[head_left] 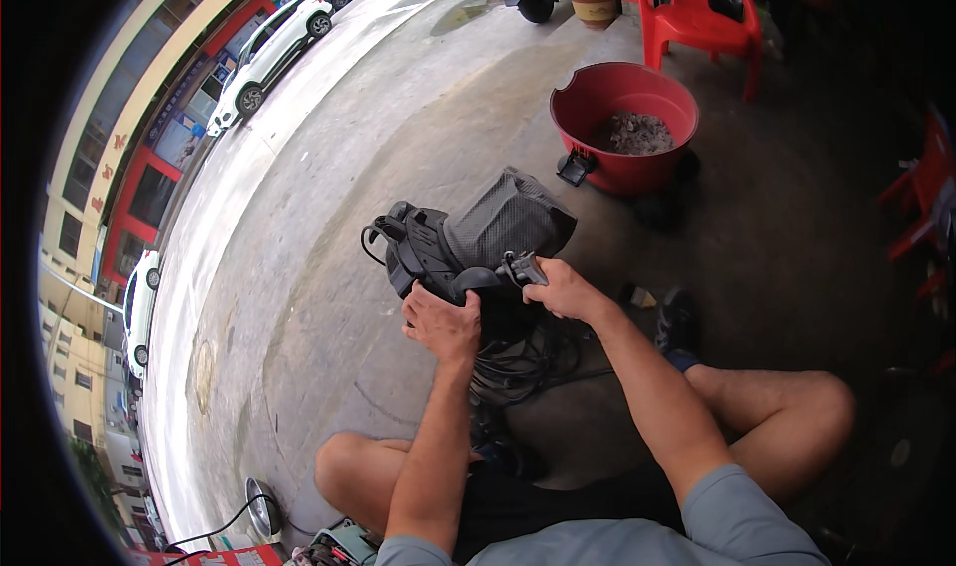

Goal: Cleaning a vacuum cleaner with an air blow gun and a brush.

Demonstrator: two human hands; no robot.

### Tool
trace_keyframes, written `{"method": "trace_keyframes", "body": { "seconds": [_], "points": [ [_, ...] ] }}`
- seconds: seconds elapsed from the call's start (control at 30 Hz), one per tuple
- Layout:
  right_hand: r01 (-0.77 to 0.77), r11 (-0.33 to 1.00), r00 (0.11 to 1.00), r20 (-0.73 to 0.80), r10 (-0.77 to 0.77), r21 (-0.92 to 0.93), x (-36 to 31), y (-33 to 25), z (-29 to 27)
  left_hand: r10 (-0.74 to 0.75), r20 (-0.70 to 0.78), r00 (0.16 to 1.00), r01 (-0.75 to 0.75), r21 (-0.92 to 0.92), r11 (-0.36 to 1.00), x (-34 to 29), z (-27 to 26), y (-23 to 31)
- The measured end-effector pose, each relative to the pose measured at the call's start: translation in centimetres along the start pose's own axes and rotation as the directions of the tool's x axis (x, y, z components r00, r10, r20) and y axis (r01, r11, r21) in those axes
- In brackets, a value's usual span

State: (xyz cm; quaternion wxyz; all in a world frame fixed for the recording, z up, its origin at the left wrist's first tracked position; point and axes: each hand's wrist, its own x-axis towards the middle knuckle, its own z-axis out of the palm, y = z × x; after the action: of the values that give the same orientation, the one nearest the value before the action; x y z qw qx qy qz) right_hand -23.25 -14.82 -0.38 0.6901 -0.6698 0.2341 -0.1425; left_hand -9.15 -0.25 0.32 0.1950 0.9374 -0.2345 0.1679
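On the concrete floor [329, 267], the dark motor unit [428, 247] at twelve o'clock, its near edge gripped by the left hand [441, 322], might tip if the right hand [563, 289], clutching a small grey piece [522, 267], pushes too hard.

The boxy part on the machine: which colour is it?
The boxy part is grey, finely patterned; the head view shows it.
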Motion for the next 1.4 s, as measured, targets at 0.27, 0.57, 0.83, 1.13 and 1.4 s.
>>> {"method": "trace_keyframes", "body": {
  "seconds": [0.27, 0.57, 0.83, 1.13, 1.4],
  "points": [
    [-0.033, 0.997, 0.962, -0.27, 0.049, 0.064, -2.1, 2.6, -2.3, -0.035, 0.008, 0.999, 0.035, 0.029, 0.999, 0.7, 0.3, -0.1],
    [0.071, 0.965, 0.994, -0.104, -0.046, 0.254, -3.3, 1.5, -0.5, -0.046, 0.026, 0.999, 0.045, 0.035, 0.998, 0.3, -0.3, -0.1],
    [0.143, 0.985, 0.956, -0.269, -0.113, 0.092, -0.9, 2.9, 0.0, -0.045, 0.054, 0.998, 0.045, 0.0, 0.999, 0.0, -1.2, 0.6],
    [0.193, 0.981, 0.901, -0.4, -0.168, 0.021, -0.1, 4.4, 0.3, -0.058, 0.042, 0.997, 0.058, 0.007, 0.998, 0.1, -1.0, 1.3],
    [0.14, 0.955, 0.899, -0.439, -0.011, 0.261, -1.6, 3.9, -0.5, -0.067, 0.068, 0.995, 0.066, 0.021, 0.998, 0.3, -0.9, 1.6]
  ]
}}
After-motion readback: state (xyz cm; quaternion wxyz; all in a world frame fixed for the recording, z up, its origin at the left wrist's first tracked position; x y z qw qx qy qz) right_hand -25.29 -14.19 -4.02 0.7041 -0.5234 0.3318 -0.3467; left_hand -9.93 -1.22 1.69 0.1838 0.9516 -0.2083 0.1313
